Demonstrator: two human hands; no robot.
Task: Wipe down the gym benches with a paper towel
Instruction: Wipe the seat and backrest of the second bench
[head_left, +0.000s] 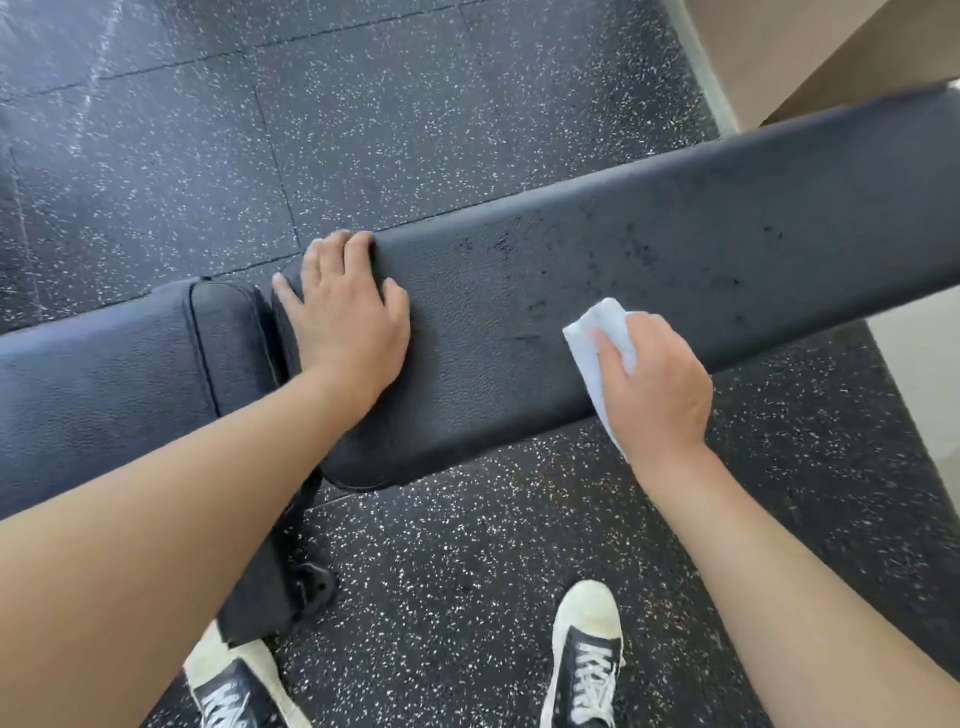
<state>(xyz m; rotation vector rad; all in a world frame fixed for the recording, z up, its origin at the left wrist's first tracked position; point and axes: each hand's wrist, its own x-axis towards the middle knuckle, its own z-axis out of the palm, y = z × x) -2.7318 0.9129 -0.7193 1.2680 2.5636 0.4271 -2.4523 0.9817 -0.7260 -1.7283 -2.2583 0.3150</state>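
Observation:
A black padded gym bench runs across the view, with a long back pad (649, 270) reaching to the upper right and a shorter seat pad (104, 374) at the left. Dark damp marks dot the long pad. My left hand (343, 317) lies flat on the near end of the long pad, fingers curling over its far edge. My right hand (654, 389) grips a folded white paper towel (597, 332) and presses it on the pad's near edge.
Black rubber floor with white speckles (363, 104) surrounds the bench. My two black-and-white sneakers (587, 660) stand on the floor in front of it. A beige wall or panel (810, 47) rises at the upper right. The bench's frame foot (311, 582) shows below the seat.

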